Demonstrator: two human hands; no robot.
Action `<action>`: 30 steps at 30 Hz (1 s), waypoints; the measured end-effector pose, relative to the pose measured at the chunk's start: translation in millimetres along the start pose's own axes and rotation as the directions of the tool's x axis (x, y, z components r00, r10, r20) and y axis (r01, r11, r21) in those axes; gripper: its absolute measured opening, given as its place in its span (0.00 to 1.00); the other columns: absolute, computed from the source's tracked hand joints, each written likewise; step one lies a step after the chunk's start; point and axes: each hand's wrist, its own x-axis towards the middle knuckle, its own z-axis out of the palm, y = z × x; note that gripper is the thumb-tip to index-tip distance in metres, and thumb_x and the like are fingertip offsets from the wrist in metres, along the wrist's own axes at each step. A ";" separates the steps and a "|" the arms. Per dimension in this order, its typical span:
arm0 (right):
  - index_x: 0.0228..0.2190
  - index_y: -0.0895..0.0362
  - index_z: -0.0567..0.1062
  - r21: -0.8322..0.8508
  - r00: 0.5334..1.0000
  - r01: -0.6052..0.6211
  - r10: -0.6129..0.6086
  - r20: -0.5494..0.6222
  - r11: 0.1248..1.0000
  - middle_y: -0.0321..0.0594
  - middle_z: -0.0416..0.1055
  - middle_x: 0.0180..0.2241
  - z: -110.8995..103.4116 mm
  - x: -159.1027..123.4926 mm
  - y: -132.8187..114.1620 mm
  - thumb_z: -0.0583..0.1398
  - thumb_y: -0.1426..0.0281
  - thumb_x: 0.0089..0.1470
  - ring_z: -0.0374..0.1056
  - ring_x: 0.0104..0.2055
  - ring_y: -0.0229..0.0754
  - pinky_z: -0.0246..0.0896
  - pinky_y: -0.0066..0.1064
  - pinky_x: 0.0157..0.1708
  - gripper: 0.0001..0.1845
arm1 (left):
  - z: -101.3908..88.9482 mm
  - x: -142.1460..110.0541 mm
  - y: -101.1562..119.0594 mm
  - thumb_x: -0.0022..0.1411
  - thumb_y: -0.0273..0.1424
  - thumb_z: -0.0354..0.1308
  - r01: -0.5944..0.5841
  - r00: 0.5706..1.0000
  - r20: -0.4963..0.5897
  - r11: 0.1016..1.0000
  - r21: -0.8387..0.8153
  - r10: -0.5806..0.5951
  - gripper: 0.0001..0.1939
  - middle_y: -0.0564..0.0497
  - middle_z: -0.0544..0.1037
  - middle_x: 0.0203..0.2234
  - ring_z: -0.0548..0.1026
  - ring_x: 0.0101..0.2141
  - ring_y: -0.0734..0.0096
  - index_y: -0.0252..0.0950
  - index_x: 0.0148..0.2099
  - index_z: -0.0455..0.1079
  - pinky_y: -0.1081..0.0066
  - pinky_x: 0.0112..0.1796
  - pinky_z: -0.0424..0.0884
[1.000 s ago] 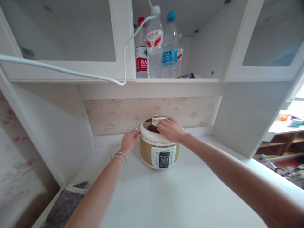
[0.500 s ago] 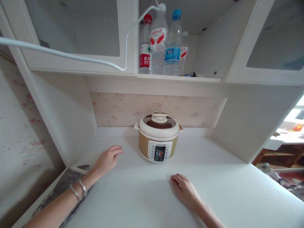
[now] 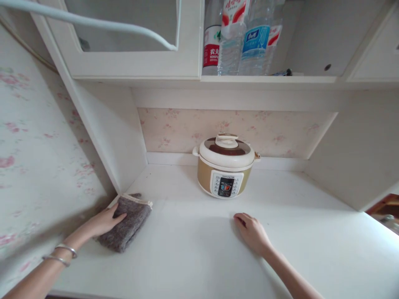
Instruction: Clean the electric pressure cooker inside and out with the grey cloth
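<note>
A folded grey-brown cloth [image 3: 132, 226] with a pale edge lies at the left side of the white counter [image 3: 193, 257]. My left hand [image 3: 107, 220], with two silver bangles at the wrist, grips the cloth's left side, thumb on top and the other fingers partly hidden. My right hand [image 3: 252, 232] rests on the counter with its fingers curled in, nothing seen in them. Behind it, at the middle back, stands a gold and white electric pressure cooker [image 3: 226, 168], its lid on and its control panel facing me.
Overhead, a cabinet shelf [image 3: 268, 79] carries several plastic bottles [image 3: 232, 45]. A white cable [image 3: 93, 20] hangs across the upper left. Side panels [image 3: 106, 133] bound the counter, and flowered wallpaper [image 3: 37, 137] covers the left wall.
My left hand has moved left and down onto the cloth and taken hold of it. My right hand stays curled on the counter. The view has shifted left and closer.
</note>
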 end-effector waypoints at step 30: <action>0.44 0.64 0.73 0.811 0.854 -0.473 0.050 0.518 -0.344 0.52 0.75 0.41 20.4 -9.0 -94.7 0.57 0.57 0.52 0.72 0.45 0.51 0.65 0.42 0.45 0.25 | 135.0 -64.6 244.2 0.53 0.35 0.63 0.468 0.794 0.466 0.096 -0.878 0.391 0.35 0.47 0.75 0.49 0.74 0.49 0.58 0.44 0.61 0.57 0.60 0.48 0.70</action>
